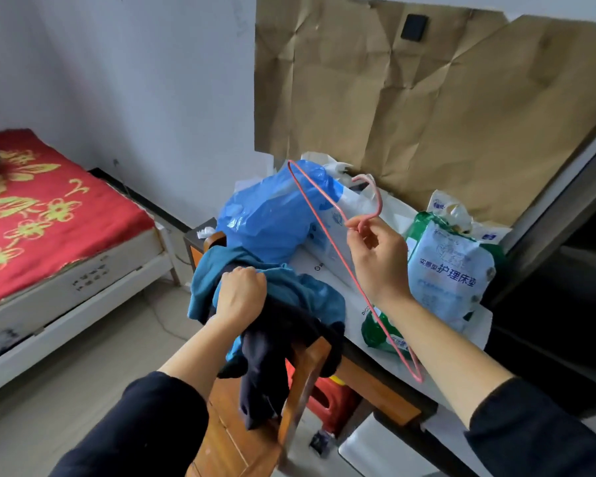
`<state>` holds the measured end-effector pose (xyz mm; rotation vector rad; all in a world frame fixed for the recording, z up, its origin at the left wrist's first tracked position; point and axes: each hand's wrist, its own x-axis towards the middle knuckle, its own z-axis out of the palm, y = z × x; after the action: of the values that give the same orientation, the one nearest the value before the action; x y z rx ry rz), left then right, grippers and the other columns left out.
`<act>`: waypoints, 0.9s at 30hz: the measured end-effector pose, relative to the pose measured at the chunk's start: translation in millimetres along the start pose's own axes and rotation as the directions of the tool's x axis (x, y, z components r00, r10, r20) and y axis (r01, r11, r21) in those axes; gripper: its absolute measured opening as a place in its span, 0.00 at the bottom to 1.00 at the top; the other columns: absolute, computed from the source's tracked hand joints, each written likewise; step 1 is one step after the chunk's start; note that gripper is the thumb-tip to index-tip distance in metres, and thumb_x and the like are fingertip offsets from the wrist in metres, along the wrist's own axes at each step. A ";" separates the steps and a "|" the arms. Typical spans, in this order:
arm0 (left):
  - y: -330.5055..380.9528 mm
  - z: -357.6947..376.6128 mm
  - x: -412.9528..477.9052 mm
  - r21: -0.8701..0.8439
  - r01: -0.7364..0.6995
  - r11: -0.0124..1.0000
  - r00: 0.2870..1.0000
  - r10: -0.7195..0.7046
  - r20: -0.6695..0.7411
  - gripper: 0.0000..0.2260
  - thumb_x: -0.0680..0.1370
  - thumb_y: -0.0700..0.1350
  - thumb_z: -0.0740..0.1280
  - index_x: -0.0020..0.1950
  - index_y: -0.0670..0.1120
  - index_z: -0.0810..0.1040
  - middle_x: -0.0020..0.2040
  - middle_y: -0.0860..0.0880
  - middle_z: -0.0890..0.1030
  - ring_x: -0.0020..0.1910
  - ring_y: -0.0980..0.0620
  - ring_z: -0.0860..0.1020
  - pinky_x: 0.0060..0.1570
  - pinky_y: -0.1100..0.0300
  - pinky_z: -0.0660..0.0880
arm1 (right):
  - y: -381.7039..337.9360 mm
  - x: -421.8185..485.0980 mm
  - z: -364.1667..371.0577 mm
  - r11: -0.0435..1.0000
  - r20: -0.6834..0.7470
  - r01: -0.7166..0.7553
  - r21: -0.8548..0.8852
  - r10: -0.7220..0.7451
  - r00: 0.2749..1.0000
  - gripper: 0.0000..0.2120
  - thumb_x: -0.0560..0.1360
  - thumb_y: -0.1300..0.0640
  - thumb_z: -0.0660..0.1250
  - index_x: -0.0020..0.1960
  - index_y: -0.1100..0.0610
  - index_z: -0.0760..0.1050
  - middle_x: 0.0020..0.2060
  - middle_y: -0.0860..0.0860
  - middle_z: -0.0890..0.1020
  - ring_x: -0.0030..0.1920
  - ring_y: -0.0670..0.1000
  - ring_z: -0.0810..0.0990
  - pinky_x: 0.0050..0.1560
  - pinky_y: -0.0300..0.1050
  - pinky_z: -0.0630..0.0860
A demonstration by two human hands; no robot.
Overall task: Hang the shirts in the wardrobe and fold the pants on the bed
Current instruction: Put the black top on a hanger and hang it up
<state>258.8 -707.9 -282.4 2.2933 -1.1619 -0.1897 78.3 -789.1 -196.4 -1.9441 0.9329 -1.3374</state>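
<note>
Head view, nearest first: two dark sleeves reach forward over a wooden chair (305,380) whose back rail stands tight against the front edge of a desk (372,382), leaving no gap between them. A red plastic stool (327,399) sits under the desk just behind the chair. To the left, pale floor (83,366) lies open between the chair and the bed (83,270).

A dark navy garment (272,359) hangs over the chair back, with a teal shirt (289,287) bunched on top of it and spilling onto the desk edge. The left hand (241,297) grips that teal cloth, knuckles up and fingers curled tightly into the fabric.

The right hand (379,263) is raised above the desk and pinches a pink wire hanger (417,375) at the base of its hook between thumb and fingertips. The hanger tilts steeply, its long bar crossing in front of the right wrist, free of the clothes.

White paper covers the desktop, which is crowded with a blue plastic bag (272,215) and a printed pack of nursing pads (451,270) beside the right hand.

Farther left, the bed carries a red blanket (49,215) with yellow flowers. Creased brown paper (427,98) covers the wall behind the desk; the rest of the wall is white.
</note>
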 end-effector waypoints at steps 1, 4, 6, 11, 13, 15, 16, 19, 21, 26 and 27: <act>-6.5 -8.2 -1.8 -0.123 0.073 0.990 0.996 -0.078 -0.034 0.15 0.77 0.41 0.56 0.31 0.41 0.70 0.33 0.44 0.75 0.39 0.42 0.73 0.38 0.53 0.66 | -1.1 1.1 0.1 1.000 0.001 0.008 0.005 -0.008 1.000 0.08 0.74 0.64 0.65 0.42 0.52 0.77 0.31 0.41 0.77 0.33 0.37 0.73 0.37 0.26 0.67; -14.8 -32.6 -11.8 -0.414 0.209 0.886 0.963 -0.259 -0.067 0.15 0.75 0.42 0.57 0.27 0.43 0.65 0.27 0.49 0.68 0.32 0.47 0.67 0.31 0.55 0.62 | -5.6 3.5 2.0 0.999 0.021 0.045 0.020 -0.046 0.999 0.08 0.74 0.64 0.64 0.42 0.51 0.77 0.31 0.41 0.77 0.34 0.37 0.74 0.38 0.26 0.67; -10.7 -53.1 -18.9 -0.615 0.246 0.749 0.939 -0.341 -0.039 0.11 0.71 0.44 0.58 0.29 0.43 0.69 0.28 0.48 0.69 0.31 0.48 0.66 0.31 0.56 0.63 | -9.6 2.2 4.0 0.997 0.060 0.065 0.036 -0.067 0.996 0.09 0.74 0.65 0.64 0.42 0.51 0.76 0.31 0.41 0.76 0.34 0.37 0.74 0.38 0.26 0.67; 0.7 -105.7 -38.9 -0.924 0.183 0.336 0.909 -0.416 0.029 0.10 0.73 0.43 0.59 0.32 0.43 0.73 0.23 0.49 0.72 0.23 0.52 0.71 0.25 0.62 0.68 | -19.2 -11.8 11.0 0.994 0.258 0.011 0.106 -0.038 0.965 0.10 0.67 0.60 0.63 0.43 0.48 0.77 0.29 0.44 0.71 0.30 0.41 0.69 0.35 0.29 0.66; 2.5 -130.1 -47.1 -0.971 0.118 0.208 0.906 -0.423 0.020 0.11 0.75 0.42 0.58 0.33 0.44 0.72 0.22 0.50 0.72 0.22 0.54 0.71 0.23 0.65 0.67 | -23.4 -14.4 15.0 0.996 0.420 -0.004 0.094 -0.035 0.907 0.15 0.64 0.59 0.66 0.47 0.43 0.77 0.29 0.42 0.71 0.31 0.41 0.69 0.35 0.29 0.65; 1.7 -157.1 -57.0 -0.980 0.079 0.181 0.918 -0.396 0.001 0.10 0.74 0.43 0.57 0.32 0.44 0.70 0.22 0.50 0.69 0.23 0.53 0.69 0.23 0.64 0.65 | -32.8 -15.9 22.0 0.993 0.601 -0.006 0.118 -0.067 0.796 0.24 0.62 0.58 0.72 0.56 0.41 0.75 0.34 0.36 0.77 0.35 0.37 0.74 0.40 0.29 0.69; 1.3 -170.7 -62.4 -0.977 0.065 0.203 0.929 -0.369 -0.015 0.11 0.73 0.43 0.58 0.30 0.45 0.70 0.22 0.50 0.68 0.22 0.53 0.68 0.22 0.64 0.63 | -39.2 -15.5 27.5 0.987 0.677 -0.032 0.159 -0.085 0.731 0.29 0.61 0.57 0.75 0.60 0.43 0.74 0.41 0.35 0.80 0.41 0.37 0.78 0.45 0.33 0.73; 0.6 -207.2 -81.1 -0.951 -0.024 0.309 0.945 -0.303 -0.122 0.20 0.74 0.43 0.56 0.20 0.49 0.69 0.18 0.53 0.64 0.17 0.57 0.63 0.17 0.69 0.59 | -67.4 -15.9 48.0 0.964 0.802 -0.140 0.226 -0.102 0.588 0.25 0.58 0.55 0.81 0.52 0.45 0.80 0.47 0.45 0.85 0.50 0.45 0.83 0.53 0.42 0.78; -6.8 -229.5 -92.1 -0.923 -0.083 0.375 0.934 -0.294 -0.203 0.23 0.76 0.42 0.55 0.19 0.50 0.68 0.18 0.54 0.64 0.17 0.59 0.63 0.17 0.68 0.60 | -88.9 -19.8 63.7 0.969 0.824 -0.111 0.221 -0.125 0.553 0.12 0.62 0.55 0.80 0.41 0.41 0.82 0.38 0.42 0.85 0.41 0.39 0.82 0.44 0.33 0.76; -66.4 -278.5 -119.3 -0.954 -0.077 0.291 0.900 -0.391 -0.192 0.16 0.79 0.44 0.56 0.35 0.48 0.79 0.28 0.52 0.78 0.28 0.57 0.77 0.29 0.67 0.74 | -152.0 -32.1 109.1 0.950 0.799 -0.253 0.183 0.006 0.601 0.05 0.72 0.56 0.70 0.38 0.53 0.76 0.24 0.42 0.78 0.23 0.37 0.74 0.23 0.31 0.68; -83.3 -286.3 -125.0 -0.937 -0.049 0.347 0.881 -0.426 -0.204 0.12 0.78 0.43 0.58 0.41 0.47 0.80 0.32 0.51 0.81 0.32 0.56 0.79 0.32 0.66 0.75 | -167.9 -33.5 118.4 0.929 0.801 -0.321 0.186 0.046 0.597 0.04 0.72 0.56 0.70 0.40 0.54 0.76 0.26 0.45 0.78 0.22 0.39 0.74 0.21 0.32 0.67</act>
<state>343.7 -452.8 -102.9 1.2711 -0.3086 -0.3230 217.8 -655.4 -119.1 -1.8207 0.4106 -0.3447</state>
